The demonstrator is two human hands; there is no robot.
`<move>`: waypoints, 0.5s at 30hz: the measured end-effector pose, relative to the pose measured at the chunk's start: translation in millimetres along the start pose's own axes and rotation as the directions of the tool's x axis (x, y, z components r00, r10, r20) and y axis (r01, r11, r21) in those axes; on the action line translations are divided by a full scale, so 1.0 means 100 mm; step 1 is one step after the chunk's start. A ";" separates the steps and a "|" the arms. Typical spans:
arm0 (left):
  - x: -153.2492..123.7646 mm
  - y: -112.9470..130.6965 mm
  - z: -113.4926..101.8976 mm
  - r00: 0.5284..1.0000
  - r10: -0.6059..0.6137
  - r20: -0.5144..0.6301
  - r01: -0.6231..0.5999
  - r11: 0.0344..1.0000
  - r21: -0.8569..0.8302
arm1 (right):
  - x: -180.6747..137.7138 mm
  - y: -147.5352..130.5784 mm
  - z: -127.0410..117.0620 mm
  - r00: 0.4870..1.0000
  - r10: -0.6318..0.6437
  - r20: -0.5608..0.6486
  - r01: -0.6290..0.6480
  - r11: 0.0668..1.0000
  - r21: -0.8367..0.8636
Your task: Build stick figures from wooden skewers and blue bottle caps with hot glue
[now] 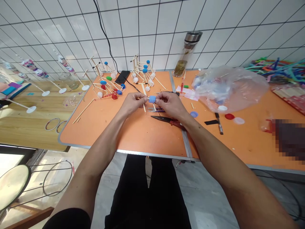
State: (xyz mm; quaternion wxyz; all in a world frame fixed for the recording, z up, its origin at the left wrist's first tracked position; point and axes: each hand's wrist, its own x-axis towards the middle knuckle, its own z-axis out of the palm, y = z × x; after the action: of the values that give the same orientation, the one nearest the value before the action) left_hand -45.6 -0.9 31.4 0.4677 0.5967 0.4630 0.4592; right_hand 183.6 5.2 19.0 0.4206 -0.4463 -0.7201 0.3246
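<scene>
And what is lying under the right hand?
A dark-bladed knife and small scissors show partly below the right hand; their handle ends are covered, and anything else there cannot be seen.

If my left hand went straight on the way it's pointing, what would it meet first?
Probably the blue piece just beyond the left hand, then the right hand, though depth is unclear.

The blue piece (pixel 152 99) looks matt, the tabletop (pixel 135 136) smooth, the tiles (pixel 164 30) glossy, the bottle cap (pixel 193 37) metallic.
</scene>
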 end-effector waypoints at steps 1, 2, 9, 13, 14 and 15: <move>0.00 0.00 0.00 1.000 0.005 0.002 -0.005 1.000 -0.003 | 0.00 -0.01 0.00 1.000 0.003 -0.003 -0.003 1.000 0.017; 0.01 0.00 0.01 1.000 0.005 -0.004 -0.005 1.000 -0.010 | -0.01 -0.01 0.01 1.000 0.016 -0.006 -0.016 0.998 0.058; 0.02 -0.02 0.07 0.989 -0.096 -0.115 0.076 0.982 -0.171 | -0.04 -0.03 0.10 0.979 0.203 0.025 -0.190 0.862 0.470; 0.01 -0.07 0.14 0.988 -0.090 -0.129 0.063 0.977 -0.202 | -0.02 -0.01 0.17 0.979 0.201 0.019 -0.182 0.837 0.516; 0.01 -0.08 0.16 0.987 -0.090 -0.131 0.062 0.978 -0.201 | -0.01 0.00 0.19 0.978 0.208 0.008 -0.181 0.833 0.523; 0.01 -0.09 0.17 0.987 -0.092 -0.132 0.064 0.978 -0.200 | -0.01 0.00 0.20 0.976 0.217 -0.006 -0.182 0.831 0.526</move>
State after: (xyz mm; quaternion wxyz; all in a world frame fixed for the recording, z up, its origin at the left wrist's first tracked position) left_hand -29.6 -1.0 20.3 0.5079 0.4953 0.4707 0.5245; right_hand 165.9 2.7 10.1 0.5131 -0.3981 -0.5401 0.5353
